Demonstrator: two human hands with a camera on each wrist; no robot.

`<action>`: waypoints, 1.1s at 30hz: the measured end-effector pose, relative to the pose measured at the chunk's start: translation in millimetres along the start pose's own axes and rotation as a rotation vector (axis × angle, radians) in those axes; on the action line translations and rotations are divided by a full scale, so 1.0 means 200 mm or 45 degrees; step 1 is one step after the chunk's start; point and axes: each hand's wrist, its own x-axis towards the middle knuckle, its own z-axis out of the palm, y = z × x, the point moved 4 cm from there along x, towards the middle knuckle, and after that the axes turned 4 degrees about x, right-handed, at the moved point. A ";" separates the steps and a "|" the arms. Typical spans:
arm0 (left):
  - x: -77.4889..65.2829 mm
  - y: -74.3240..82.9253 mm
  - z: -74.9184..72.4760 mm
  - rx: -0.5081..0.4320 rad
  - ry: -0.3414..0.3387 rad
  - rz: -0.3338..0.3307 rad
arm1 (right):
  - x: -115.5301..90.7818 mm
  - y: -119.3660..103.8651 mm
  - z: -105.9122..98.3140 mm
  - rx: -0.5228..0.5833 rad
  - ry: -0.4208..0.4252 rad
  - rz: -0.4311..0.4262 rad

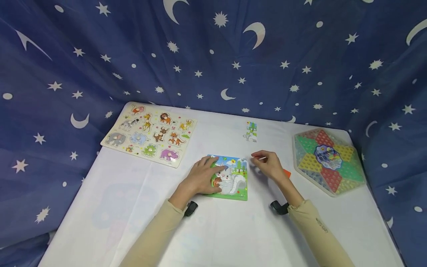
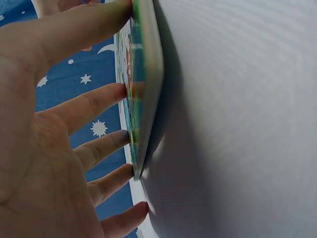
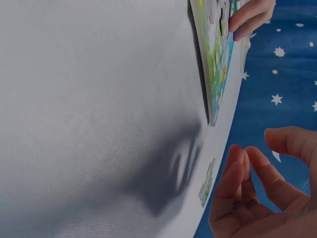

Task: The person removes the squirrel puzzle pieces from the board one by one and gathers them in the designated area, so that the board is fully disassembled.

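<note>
A small squirrel jigsaw puzzle (image 1: pixel 233 174) in a green-edged board lies on the white table. Across its left side my left hand (image 1: pixel 201 176) rests with fingers spread, fingertips touching the puzzle in the left wrist view. Just right of the board, my right hand (image 1: pixel 268 165) hovers above the table, fingers loosely bent; in the right wrist view nothing shows between thumb and fingers. Beyond the board lie loose jigsaw pieces (image 1: pixel 252 132), printed with trees and grey fur. An orange item (image 1: pixel 287 173) peeks out from behind the right wrist, mostly hidden.
At the back left lies an animal peg puzzle board (image 1: pixel 153 134). A hexagonal game box (image 1: pixel 328 161) with coloured triangles sits on the right. Behind the table (image 1: pixel 233 233) hangs a dark blue curtain (image 1: pixel 200 48) with moons and stars.
</note>
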 end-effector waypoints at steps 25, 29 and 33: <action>0.02 0.00 0.00 -0.016 0.007 0.011 | -0.17 -0.01 0.07 -0.022 -0.147 -0.082; 0.02 0.00 0.00 -0.003 0.000 0.009 | -0.20 0.00 0.09 -0.009 -0.155 -0.099; 0.01 0.00 0.01 -0.006 0.004 0.006 | -0.22 0.01 0.11 -0.014 -0.185 -0.125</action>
